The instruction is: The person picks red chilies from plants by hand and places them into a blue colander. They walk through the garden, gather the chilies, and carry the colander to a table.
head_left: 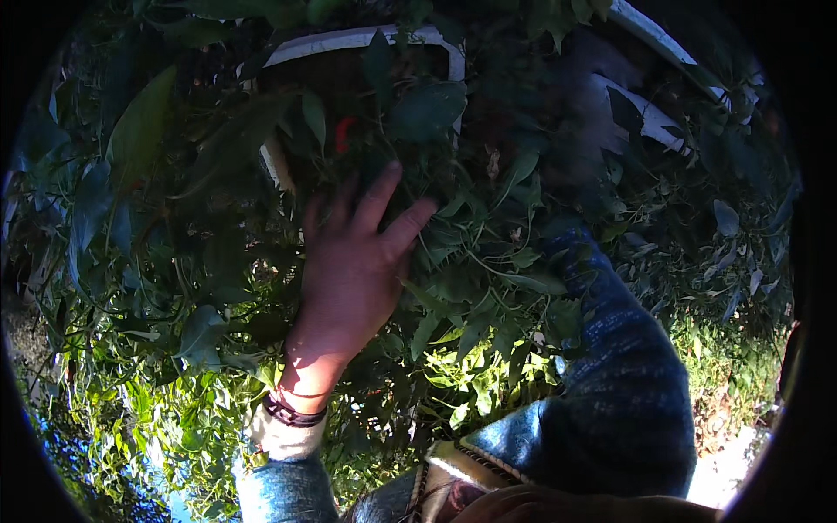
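My left hand (353, 268), back up and fingers spread, reaches into dense green leafy stems (484, 248) near the middle of the view. Its thumb and index finger lie beside leaves, and nothing shows gripped between them; the other fingertips are dim among the foliage. Toward the upper right, my right hand (585, 118) is a dark blur in shade at the end of the blue sleeve. Its fingers and anything in them cannot be made out. A pale curved edge (647, 121) lies close beside it.
A white frame-like rim (366, 39) stands beyond my left hand, with a small red patch (343, 134) below it among leaves. Another pale bar (654, 36) crosses the upper right. Large leaves (140, 124) hang at the left, and sunlit foliage (157, 418) fills the lower left.
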Available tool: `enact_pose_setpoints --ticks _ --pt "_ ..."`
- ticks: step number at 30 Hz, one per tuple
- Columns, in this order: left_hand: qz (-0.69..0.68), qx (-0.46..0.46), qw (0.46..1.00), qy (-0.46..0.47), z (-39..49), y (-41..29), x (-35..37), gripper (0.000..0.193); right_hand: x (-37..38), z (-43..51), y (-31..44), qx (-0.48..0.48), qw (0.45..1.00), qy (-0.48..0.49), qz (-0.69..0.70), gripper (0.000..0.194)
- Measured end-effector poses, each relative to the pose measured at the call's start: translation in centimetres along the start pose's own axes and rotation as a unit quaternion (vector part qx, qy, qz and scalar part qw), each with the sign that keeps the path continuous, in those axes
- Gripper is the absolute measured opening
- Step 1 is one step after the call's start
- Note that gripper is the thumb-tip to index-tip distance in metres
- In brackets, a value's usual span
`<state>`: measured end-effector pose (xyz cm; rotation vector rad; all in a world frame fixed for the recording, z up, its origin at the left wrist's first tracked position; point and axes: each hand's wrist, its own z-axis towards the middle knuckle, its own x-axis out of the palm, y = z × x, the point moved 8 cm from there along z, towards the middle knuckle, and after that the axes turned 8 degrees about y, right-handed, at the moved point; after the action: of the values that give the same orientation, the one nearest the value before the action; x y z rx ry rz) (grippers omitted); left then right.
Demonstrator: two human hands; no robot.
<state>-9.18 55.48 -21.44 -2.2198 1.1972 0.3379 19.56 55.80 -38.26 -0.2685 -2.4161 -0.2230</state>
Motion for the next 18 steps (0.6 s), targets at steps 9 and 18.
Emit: enact_pose_setpoints --ticks 9,18 --pt "0.021 -0.017 1.000 0.014 -0.2 0.1 0.2 0.055 -0.9 0.9 -0.5 0.006 1.000 -0.011 -0.001 0.030" --pt "0.044 -0.021 0.999 0.004 -0.2 0.0 0.2 0.054 -1.2 1.3 -0.6 0.007 1.000 -0.008 -0.010 0.030"
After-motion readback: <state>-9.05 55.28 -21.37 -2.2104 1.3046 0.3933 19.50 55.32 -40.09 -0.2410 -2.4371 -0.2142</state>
